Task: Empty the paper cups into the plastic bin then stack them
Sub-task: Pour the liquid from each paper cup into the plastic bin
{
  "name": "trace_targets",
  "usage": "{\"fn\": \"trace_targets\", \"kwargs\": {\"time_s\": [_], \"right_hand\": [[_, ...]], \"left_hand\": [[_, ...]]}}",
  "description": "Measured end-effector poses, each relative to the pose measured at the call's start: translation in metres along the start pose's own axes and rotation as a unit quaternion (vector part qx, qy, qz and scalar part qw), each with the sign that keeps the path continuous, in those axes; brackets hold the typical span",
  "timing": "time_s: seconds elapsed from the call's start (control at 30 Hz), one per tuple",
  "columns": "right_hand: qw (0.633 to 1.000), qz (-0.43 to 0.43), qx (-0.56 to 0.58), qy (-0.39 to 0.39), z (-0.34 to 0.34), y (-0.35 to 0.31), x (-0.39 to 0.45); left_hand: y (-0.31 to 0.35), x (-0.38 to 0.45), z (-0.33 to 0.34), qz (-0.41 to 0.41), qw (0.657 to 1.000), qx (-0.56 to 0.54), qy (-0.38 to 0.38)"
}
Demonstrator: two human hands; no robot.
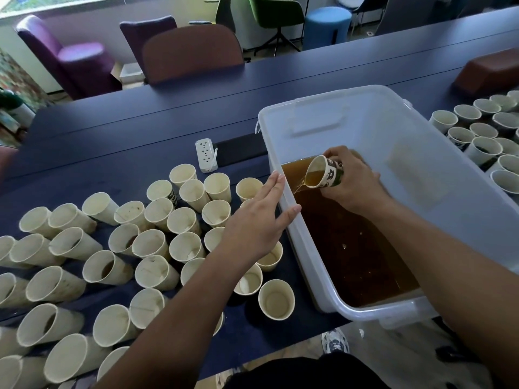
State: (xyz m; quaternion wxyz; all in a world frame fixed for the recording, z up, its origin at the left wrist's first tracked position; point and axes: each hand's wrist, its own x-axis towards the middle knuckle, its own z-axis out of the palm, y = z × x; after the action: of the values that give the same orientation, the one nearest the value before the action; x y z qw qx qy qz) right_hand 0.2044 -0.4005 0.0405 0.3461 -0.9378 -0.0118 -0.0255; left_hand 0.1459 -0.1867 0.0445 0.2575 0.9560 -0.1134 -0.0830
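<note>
Translucent plastic forms the bin [365, 113], which sits on the dark blue worktop [140, 122] with its near end hanging past the worktop's edge. Brown liquid [351, 248] pools in the bin's nearer half, while the far end of its floor shows bare. Above the liquid, inside the bin, the right hand [354, 178] grips a patterned paper cup [325, 172] tipped on its side, mouth toward the bin's left wall, and a thin stream of the same brown liquid runs from the rim into the pool. The left hand [258, 220] holds nothing; its fingers are straight and spread, with the thumb touching the bin's left rim. Left of the bin, a crowd of upright paper cups [151, 248] covers the worktop; they look drained, several with brown stains or dregs at the bottom. Right of the bin stands another group of cups [483, 130], some showing dark contents. Just beyond the left group, close to the bin's far left corner, lies a white power strip [206, 155]. Past the worktop, beyond the bin, stand purple and brown chairs [193, 51].
</note>
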Motion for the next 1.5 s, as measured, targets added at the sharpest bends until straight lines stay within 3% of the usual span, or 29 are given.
{"fn": "trace_targets", "kwargs": {"time_s": [0.4, 0.57, 0.67, 0.93, 1.07, 1.13, 1.3, 1.5], "right_hand": [[0.985, -0.094, -0.146, 0.021, 0.003, 0.003, -0.001], [0.967, -0.115, -0.225, -0.032, 0.008, 0.003, -0.006], [0.965, -0.126, -0.229, 0.003, 0.006, 0.000, -0.006], [0.966, -0.103, -0.233, 0.032, 0.004, 0.001, -0.004], [0.963, -0.038, -0.265, -0.044, 0.003, 0.004, -0.002], [0.970, -0.007, -0.242, -0.040, 0.003, 0.005, -0.001], [0.994, -0.016, -0.080, 0.078, -0.003, -0.016, -0.003], [0.991, -0.121, -0.013, 0.048, 0.003, -0.056, -0.016]], "left_hand": [[-0.001, 0.001, 0.002, -0.002, 1.000, 0.000, 0.001], [-0.001, 0.001, 0.002, -0.005, 1.000, -0.004, 0.000], [-0.001, 0.001, 0.002, -0.006, 1.000, -0.005, -0.001], [-0.001, 0.001, 0.001, -0.008, 1.000, -0.010, -0.002], [0.000, 0.001, 0.000, -0.007, 1.000, -0.008, -0.004], [-0.001, 0.001, 0.001, -0.008, 1.000, -0.013, -0.004], [-0.002, 0.000, -0.005, -0.011, 0.993, -0.109, 0.034], [-0.001, -0.010, -0.043, -0.047, 0.931, -0.309, 0.188]]}}
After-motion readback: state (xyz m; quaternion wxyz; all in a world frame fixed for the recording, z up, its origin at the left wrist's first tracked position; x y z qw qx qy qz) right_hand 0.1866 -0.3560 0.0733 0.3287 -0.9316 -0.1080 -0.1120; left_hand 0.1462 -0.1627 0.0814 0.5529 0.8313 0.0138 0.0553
